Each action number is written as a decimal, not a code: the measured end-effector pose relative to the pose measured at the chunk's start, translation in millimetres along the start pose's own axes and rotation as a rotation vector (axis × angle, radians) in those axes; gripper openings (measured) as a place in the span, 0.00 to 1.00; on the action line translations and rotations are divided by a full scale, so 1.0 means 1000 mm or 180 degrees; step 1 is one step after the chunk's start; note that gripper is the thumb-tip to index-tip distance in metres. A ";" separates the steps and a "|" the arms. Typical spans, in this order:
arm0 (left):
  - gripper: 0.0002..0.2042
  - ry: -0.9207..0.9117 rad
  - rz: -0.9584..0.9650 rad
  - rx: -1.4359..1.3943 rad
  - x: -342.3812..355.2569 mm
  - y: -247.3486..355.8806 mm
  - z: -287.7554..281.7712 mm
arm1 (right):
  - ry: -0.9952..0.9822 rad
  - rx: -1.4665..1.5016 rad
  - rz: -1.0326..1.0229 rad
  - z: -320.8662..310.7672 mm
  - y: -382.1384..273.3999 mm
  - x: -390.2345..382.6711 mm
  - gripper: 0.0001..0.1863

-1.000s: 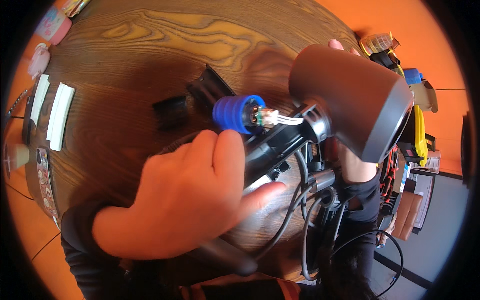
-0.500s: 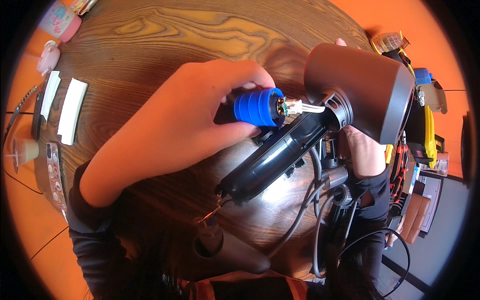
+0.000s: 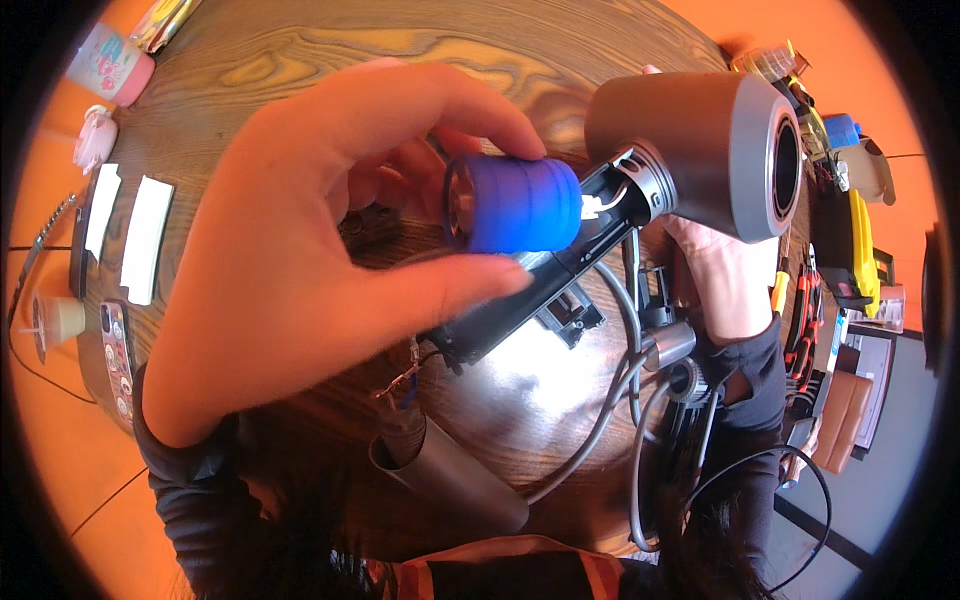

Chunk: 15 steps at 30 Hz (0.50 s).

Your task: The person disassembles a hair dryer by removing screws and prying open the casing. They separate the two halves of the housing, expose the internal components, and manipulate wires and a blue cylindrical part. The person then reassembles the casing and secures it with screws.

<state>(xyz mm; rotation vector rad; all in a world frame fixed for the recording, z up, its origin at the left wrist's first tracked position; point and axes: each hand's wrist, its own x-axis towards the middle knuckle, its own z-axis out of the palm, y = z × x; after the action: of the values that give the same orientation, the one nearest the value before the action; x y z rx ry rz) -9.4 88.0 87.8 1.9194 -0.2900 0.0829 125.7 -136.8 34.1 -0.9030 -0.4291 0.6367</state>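
Observation:
My left hand (image 3: 275, 250) has its thumb and forefinger round a blue ribbed rubber-sleeved motor (image 3: 515, 205). From the motor's right end, a white plug (image 3: 597, 206) and white wires run toward the neck of a dark grey hair dryer head (image 3: 675, 150). The opened black handle core (image 3: 500, 310) slants down to the left from that neck, below the motor. My right hand (image 3: 730, 280) is behind the head and supports it; most of its fingers are hidden. Near my body lies the grey tube-shaped handle shell (image 3: 455, 480), with bare twisted wires (image 3: 400, 385) coming out of its top.
A grey power cord (image 3: 590, 450) loops from the handle shell past small black parts. Pliers with red-black handles (image 3: 805, 320) and a yellow-black tool case (image 3: 862, 250) are at the right. White paper strips (image 3: 147, 240) and a phone (image 3: 115, 345) lie at the left.
The motor has turned in my left hand, so its plug end faces the handle more directly. The dryer head has shifted slightly left and up, showing its round end opening.

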 end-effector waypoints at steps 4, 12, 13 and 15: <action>0.22 0.0066 0.0145 0.0323 -0.007 0.006 0.004 | -0.0009 -0.0012 -0.0023 -0.001 -0.003 0.000 0.17; 0.28 0.0597 0.0896 -0.0195 0.000 -0.011 0.033 | 0.0026 -0.0111 -0.0041 0.000 -0.007 -0.006 0.16; 0.28 0.0587 0.0961 -0.0072 -0.001 -0.012 0.033 | 0.0025 -0.0130 -0.0033 0.001 -0.007 -0.007 0.16; 0.27 0.0494 0.1053 0.0566 -0.009 -0.006 0.031 | 0.0032 -0.0163 -0.0001 0.003 -0.007 -0.009 0.16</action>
<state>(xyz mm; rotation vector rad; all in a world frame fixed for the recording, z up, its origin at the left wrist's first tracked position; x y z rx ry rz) -19.5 62.2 69.6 2.0108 -0.5069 0.4895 119.3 -144.0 40.8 -0.9545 -0.4383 0.6230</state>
